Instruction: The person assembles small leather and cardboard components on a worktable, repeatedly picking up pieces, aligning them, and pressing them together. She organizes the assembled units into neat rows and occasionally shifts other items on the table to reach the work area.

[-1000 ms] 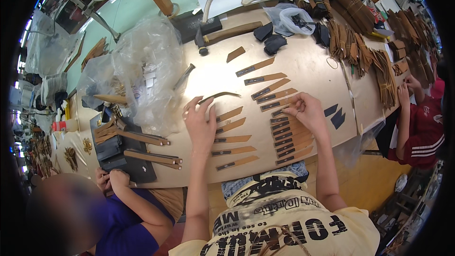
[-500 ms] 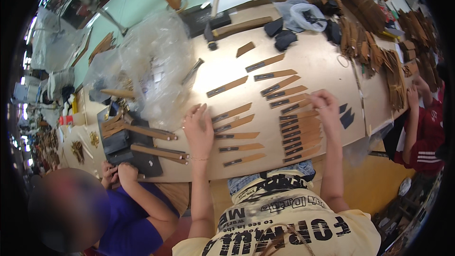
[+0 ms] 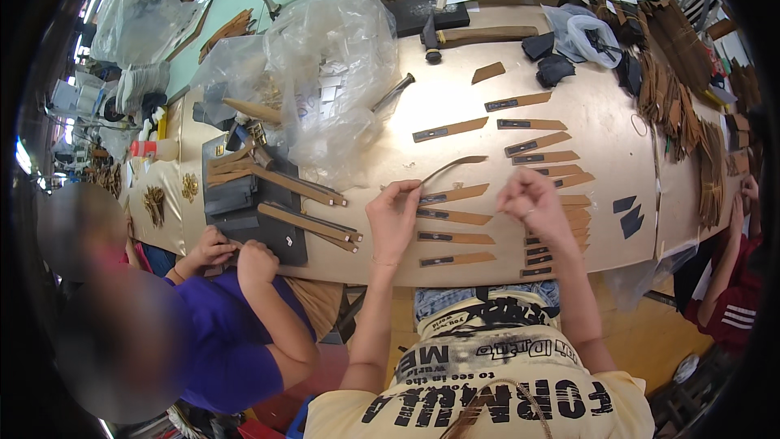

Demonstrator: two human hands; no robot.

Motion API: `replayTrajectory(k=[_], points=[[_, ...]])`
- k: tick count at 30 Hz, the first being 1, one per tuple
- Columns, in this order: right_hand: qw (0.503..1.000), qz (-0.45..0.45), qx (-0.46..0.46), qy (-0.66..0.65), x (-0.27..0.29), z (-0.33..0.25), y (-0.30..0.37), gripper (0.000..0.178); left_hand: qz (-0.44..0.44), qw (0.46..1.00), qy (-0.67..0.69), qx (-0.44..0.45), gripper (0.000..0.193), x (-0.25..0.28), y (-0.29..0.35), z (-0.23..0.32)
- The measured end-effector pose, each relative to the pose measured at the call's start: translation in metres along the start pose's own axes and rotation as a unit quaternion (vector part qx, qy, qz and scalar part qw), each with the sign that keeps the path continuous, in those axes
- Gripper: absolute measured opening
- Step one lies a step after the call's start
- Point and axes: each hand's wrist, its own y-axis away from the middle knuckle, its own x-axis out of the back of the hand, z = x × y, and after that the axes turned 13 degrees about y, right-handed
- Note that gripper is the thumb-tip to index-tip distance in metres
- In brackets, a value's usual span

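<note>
Left hand, head view: the left hand (image 3: 392, 223) pinches a curved brown strip (image 3: 455, 167) between thumb and forefinger, its free end raised over the counter (image 3: 366, 272) toward the right.
Right hand: the right hand (image 3: 536, 205) is blurred, fingers curled; whether they grip anything I cannot tell.
Left column: flat brown strips with dark ends (image 3: 467, 217) lie spread one above another, just right of the left hand.
Right column: similar tan strips (image 3: 532, 124) run down the counter; the lower ones overlap, and the right hand and forearm cover part of them.
Far side: a wooden-handled hammer (image 3: 491, 34), black pieces (image 3: 556, 71) and a small pale plastic bag (image 3: 575, 19).
Left side: a large clear plastic bag (image 3: 353, 36) bulges beside a metal rod (image 3: 395, 92); nearer, brown straps (image 3: 302, 224) lie over black panels (image 3: 231, 210).
Right side: dark blue-black slips (image 3: 631, 223), then bundled brown strips (image 3: 711, 175) by the edge.
Co-workers: a person in a purple top (image 3: 231, 349) at left; a red sleeve (image 3: 735, 309) at right.
Writing: bold dark lettering on the person's pale yellow shirt (image 3: 512, 362); the black panels carry a white mark too small to read.
</note>
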Motion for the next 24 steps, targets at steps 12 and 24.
replayTrajectory(k=[12,24], points=[[0.951,-0.058,0.081,0.292,-0.047,-0.032,-0.014,0.02,0.009,0.994,0.112,0.013,0.038,-0.012,0.021,0.058],[0.878,0.034,0.218,0.425,-0.058,-0.028,-0.011,0.009,0.008,0.999,0.017,-0.042,0.042,-0.024,0.025,0.077]])
